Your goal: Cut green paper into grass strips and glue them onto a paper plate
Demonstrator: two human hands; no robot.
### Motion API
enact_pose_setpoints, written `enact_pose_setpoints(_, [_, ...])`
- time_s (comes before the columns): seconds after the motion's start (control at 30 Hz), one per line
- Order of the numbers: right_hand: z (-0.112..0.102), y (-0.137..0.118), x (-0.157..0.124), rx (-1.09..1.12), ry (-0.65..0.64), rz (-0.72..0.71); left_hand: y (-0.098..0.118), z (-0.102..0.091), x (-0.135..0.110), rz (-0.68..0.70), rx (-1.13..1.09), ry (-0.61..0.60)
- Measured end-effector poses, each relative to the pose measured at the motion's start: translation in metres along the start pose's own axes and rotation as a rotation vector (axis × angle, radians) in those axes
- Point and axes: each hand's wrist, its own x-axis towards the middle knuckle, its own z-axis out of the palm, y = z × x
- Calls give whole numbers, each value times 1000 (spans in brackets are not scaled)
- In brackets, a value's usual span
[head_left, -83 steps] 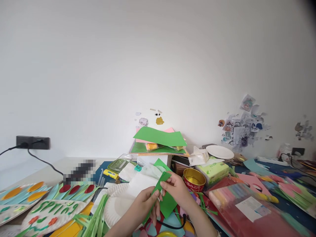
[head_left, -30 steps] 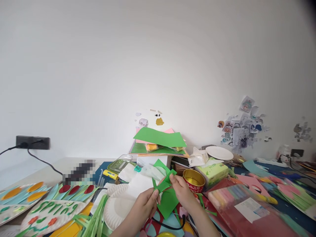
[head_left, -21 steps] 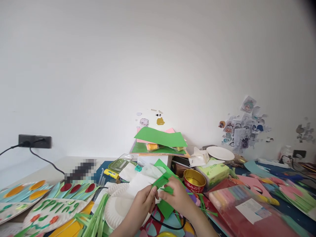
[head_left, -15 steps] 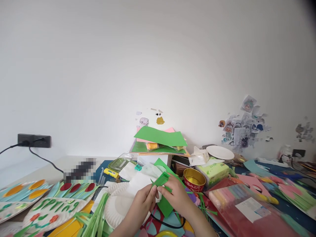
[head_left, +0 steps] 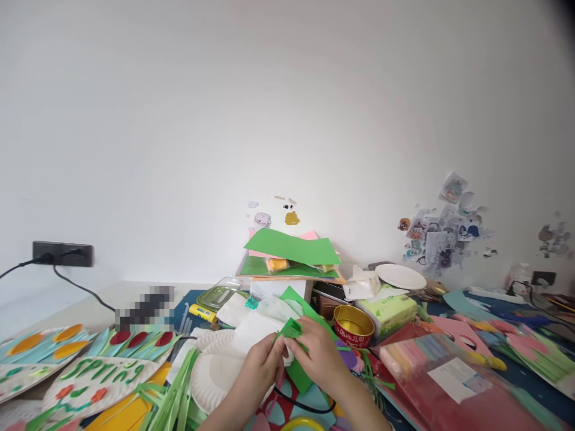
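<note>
Between my two hands is a small bundle of folded green paper, pinched in the fingertips. My left hand is closed on its lower left edge. My right hand grips it from the right, fingers curled over the top. A larger green paper sheet lies below and behind my right hand. White paper plates sit beside my left forearm. Close by on the right stands a red and gold tin.
Light-green paper strips and a decorated "Spring" plate lie at left. A red plastic bag of coloured clay and a green tissue pack are at right. Coloured paper sheets are stacked at the back by the wall.
The green paper between my hands now looks smaller and more bunched, with my right fingers drawn over its top. Both hands stay in nearly the same place.
</note>
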Motion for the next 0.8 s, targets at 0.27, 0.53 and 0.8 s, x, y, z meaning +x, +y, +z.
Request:
enact_pose_setpoints(0.27, [6,5,1,-45,28,-33,-5,-2,-3,47,112,143])
enact_pose_setpoints(0.53, [3,0,2,137,-172,-8,17,-20,-8,454,356,-7])
enact_pose_setpoints(0.8, [12,-28,3,630,-186,169,26,-7,-13,294,-53,94])
